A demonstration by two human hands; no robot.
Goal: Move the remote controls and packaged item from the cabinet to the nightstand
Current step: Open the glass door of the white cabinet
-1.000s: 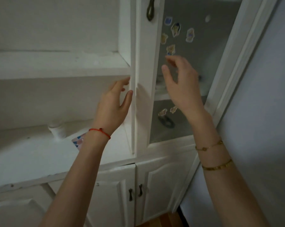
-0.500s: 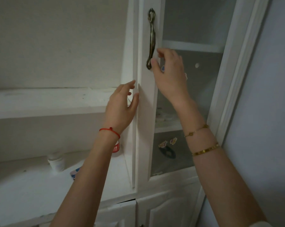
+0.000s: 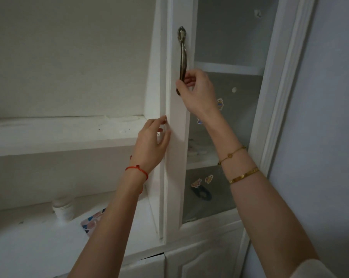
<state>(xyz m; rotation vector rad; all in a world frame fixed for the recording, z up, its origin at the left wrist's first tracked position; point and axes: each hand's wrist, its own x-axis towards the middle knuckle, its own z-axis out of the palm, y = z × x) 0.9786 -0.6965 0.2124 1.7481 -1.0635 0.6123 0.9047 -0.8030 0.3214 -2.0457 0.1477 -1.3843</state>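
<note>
My right hand (image 3: 196, 91) is gripping the door handle (image 3: 182, 57); my left hand (image 3: 150, 145), fingers relaxed, is touching the cabinet door (image 3: 175, 157) edge just below.

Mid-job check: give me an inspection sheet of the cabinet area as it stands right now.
Surface: white open shelf above a lower ledge.
Job's things: no remotes or package made out; pale items behind the glass, too blurred to name.
Clutter: small white jar and a patterned flat item on the ledge; stickers on the glass.
Grippers: right hand grips the door handle; left hand touches the door edge, fingers straight.
Cables: nothing seen.
Surroundings: grey wall at right; lower doors closed.
</note>
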